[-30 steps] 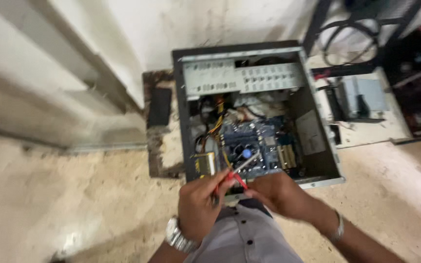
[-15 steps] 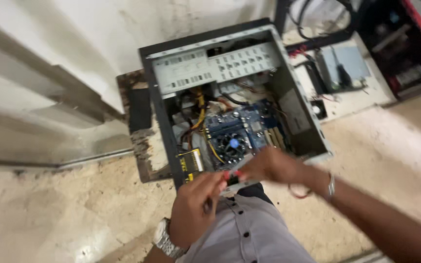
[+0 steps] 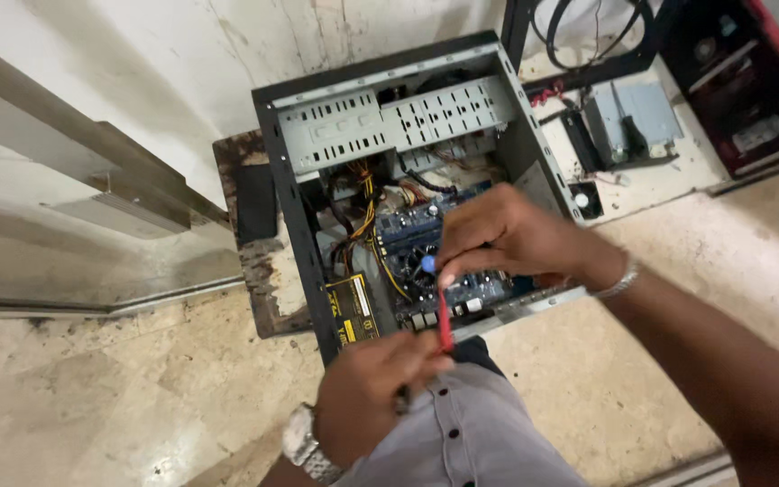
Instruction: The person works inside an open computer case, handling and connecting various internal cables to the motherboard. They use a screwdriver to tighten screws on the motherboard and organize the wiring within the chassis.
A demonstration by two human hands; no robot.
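Observation:
An open desktop computer case (image 3: 292, 216) lies on its side on the floor, showing a blue motherboard (image 3: 407, 230), bundled cables (image 3: 362, 203) and a black power supply (image 3: 350, 307). My left hand (image 3: 371, 397), wearing a metal watch, is shut on a red-handled screwdriver (image 3: 444, 320) at the case's near edge. My right hand (image 3: 507, 236), with a bracelet on its wrist, reaches over the motherboard and pinches the screwdriver's blue upper end (image 3: 427, 264) with its fingertips.
A second dismantled case frame (image 3: 579, 54) with loose drives (image 3: 628, 117) lies at the back right. A red-edged unit (image 3: 750, 81) sits at the far right. A pale wall with a ledge (image 3: 74, 162) runs along the left. The floor is beige tile.
My right hand has moved up from the case's near edge to over the motherboard, taking the screwdriver's upper end. The view has shifted so the case sits more central.

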